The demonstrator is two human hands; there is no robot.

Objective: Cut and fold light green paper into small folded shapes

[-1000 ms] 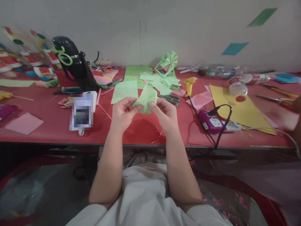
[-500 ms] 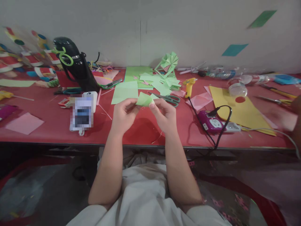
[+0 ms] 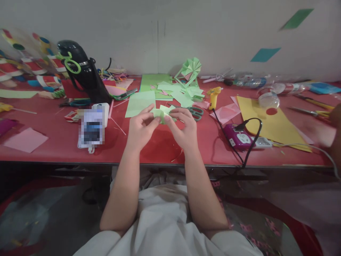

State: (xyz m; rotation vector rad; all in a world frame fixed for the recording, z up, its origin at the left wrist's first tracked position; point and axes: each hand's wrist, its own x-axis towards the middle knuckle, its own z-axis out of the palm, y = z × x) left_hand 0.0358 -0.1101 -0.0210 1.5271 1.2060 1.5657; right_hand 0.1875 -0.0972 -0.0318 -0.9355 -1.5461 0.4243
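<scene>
Between my two hands, above the red table, is a small folded piece of light green paper [image 3: 161,113]. My left hand [image 3: 142,126] pinches its left side with thumb and fingers. On the other side my right hand [image 3: 183,128] grips it, thumb near the middle of the paper. Just behind the hands lie a flat light green sheet [image 3: 140,103] and scissors with grey-green handles [image 3: 197,113], partly hidden by my right hand. Farther back, several green paper pieces [image 3: 181,96] lie scattered beside a folded green paper wheel [image 3: 192,67] on legs.
A yellow glue gun [image 3: 214,97] stands to the right, near a purple power socket [image 3: 238,137] with cables. At left are a black bottle [image 3: 82,71] and a phone [image 3: 92,126]. A blurred hand of another person [image 3: 326,131] shows at the far right edge.
The green paper has been turned and its folds have opened somewhat between my fingers. My left index finger has lifted. The view has shifted slightly.
</scene>
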